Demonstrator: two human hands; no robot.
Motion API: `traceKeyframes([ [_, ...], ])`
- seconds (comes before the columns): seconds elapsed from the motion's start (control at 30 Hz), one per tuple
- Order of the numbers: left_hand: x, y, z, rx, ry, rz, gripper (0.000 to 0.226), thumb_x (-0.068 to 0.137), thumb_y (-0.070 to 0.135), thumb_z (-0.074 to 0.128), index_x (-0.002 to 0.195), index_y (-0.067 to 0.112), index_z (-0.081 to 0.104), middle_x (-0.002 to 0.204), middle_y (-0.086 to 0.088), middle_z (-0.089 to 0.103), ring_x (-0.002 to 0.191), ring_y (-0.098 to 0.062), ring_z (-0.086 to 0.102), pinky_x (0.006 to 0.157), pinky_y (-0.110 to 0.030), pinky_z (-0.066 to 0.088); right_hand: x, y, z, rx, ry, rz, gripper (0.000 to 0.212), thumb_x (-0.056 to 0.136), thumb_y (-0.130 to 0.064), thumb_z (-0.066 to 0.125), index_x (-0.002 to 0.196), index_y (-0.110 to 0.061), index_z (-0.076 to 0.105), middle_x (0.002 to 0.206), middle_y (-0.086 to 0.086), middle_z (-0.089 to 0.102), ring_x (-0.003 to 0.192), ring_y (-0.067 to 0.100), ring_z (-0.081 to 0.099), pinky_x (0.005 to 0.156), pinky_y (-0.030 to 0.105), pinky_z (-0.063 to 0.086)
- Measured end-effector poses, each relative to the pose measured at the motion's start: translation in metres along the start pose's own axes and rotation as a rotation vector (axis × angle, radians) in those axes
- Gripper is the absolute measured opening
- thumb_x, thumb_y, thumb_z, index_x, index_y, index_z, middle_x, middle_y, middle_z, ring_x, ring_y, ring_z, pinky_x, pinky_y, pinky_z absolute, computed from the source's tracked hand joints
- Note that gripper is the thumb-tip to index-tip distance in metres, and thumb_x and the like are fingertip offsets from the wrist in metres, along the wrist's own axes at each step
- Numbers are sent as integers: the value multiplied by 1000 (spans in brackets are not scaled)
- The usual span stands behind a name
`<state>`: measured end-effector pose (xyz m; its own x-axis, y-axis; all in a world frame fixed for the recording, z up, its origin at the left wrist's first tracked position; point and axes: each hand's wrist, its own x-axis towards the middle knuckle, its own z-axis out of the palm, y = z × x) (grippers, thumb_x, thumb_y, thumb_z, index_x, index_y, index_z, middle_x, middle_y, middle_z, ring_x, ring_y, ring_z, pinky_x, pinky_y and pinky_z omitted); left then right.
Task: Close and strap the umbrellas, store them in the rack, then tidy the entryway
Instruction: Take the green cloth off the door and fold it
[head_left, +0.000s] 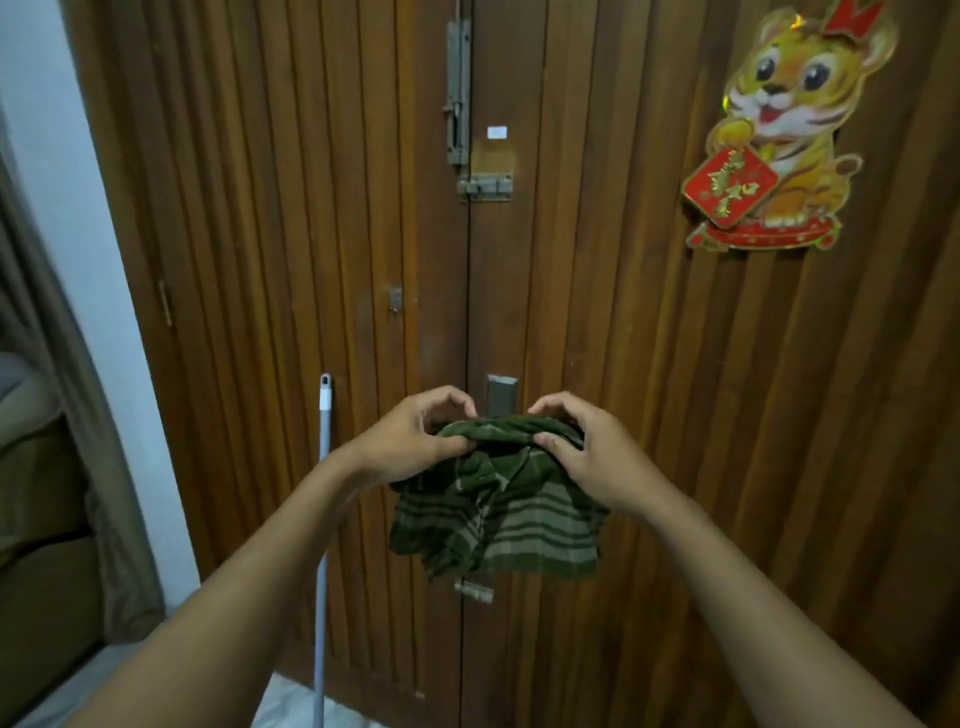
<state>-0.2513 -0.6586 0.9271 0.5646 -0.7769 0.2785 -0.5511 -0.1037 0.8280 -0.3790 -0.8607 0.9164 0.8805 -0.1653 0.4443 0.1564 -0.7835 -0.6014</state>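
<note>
A dark green cloth (511, 525) with pale stripes hangs in front of the wooden double door (623, 338), at about handle height. My left hand (415, 441) pinches its bunched top edge on the left side. My right hand (587, 452) grips the same edge on the right. The cloth's lower part droops free below both hands. The cloth covers whatever it may hang on. No umbrella or rack is in view.
A grey mop or broom handle (323, 519) leans upright against the door, left of my left arm. Metal bolts and a latch (485, 186) sit on the door's centre seam. A tiger decoration (779, 135) hangs upper right. A curtain (67, 415) and white wall lie left.
</note>
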Motion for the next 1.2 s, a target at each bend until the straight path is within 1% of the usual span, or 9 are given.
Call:
traceKeyframes([
  [0.17, 25, -19, -66, -125, -13, -12, 13, 87, 10, 70, 94, 16, 60, 108, -15, 68, 96, -27, 70, 84, -44, 58, 65, -19, 21, -21, 70, -60, 15, 97, -30, 60, 96, -43, 52, 103, -19, 62, 87, 24, 66, 75, 57, 55],
  [0.33, 65, -47, -121, -13, 58, 39, 7, 88, 10, 69, 91, 10, 63, 94, -10, 71, 89, -25, 69, 81, -39, 56, 135, -21, 50, -53, 97, -144, 23, 97, -23, 60, 88, -42, 50, 106, -19, 55, 103, 11, 57, 87, 44, 52],
  [0.43, 96, -70, -149, 88, 165, 76, 5, 87, 11, 70, 91, 9, 67, 93, -9, 73, 89, -23, 71, 82, -41, 59, 183, -8, 72, -52, 104, -133, 26, 96, -20, 61, 84, -43, 56, 105, -19, 53, 105, 9, 56, 92, 44, 50],
  [0.5, 118, -91, -163, 115, 243, 80, 2, 87, 9, 69, 88, 10, 68, 90, -7, 74, 86, -20, 72, 79, -41, 60, 214, 4, 91, -38, 125, -133, 29, 97, -18, 60, 84, -45, 62, 104, -19, 53, 98, 9, 58, 89, 44, 53],
  [0.63, 169, -132, -191, 160, 346, 77, 7, 89, 9, 67, 86, 14, 70, 88, -1, 75, 83, -11, 73, 75, -37, 62, 280, 29, 128, -72, 164, -133, 30, 99, -19, 55, 99, -45, 70, 105, -21, 49, 76, 12, 59, 64, 37, 51],
  [0.77, 220, -167, -221, 192, 433, 99, 11, 88, 11, 68, 87, 19, 75, 97, 2, 72, 89, -7, 70, 77, -28, 60, 341, 40, 155, -164, 225, -119, 29, 99, -20, 55, 114, -40, 70, 104, -19, 45, 76, 4, 55, 50, 19, 39],
  [0.9, 265, -187, -239, 242, 572, 201, 16, 88, 8, 67, 95, 19, 76, 95, 2, 68, 89, -6, 66, 77, -18, 56, 389, 32, 166, -303, 332, -81, 30, 99, -22, 53, 120, -38, 68, 105, -14, 46, 68, 7, 51, 47, 15, 34],
  [1.07, 288, -216, -243, 193, 567, 270, 23, 88, 6, 66, 99, 24, 74, 93, 12, 68, 90, 2, 65, 79, -13, 53, 406, 28, 193, -539, 384, 6, 33, 99, -25, 54, 128, -39, 61, 111, -7, 46, 74, 14, 59, 59, 32, 53],
  [1.2, 280, -249, -239, 133, 467, 256, 22, 89, 11, 66, 104, 25, 74, 98, 21, 68, 97, 4, 65, 84, -14, 53, 390, 37, 225, -507, 432, 128, 33, 99, -31, 52, 130, -42, 58, 111, -12, 48, 64, 8, 52, 51, 24, 41],
])
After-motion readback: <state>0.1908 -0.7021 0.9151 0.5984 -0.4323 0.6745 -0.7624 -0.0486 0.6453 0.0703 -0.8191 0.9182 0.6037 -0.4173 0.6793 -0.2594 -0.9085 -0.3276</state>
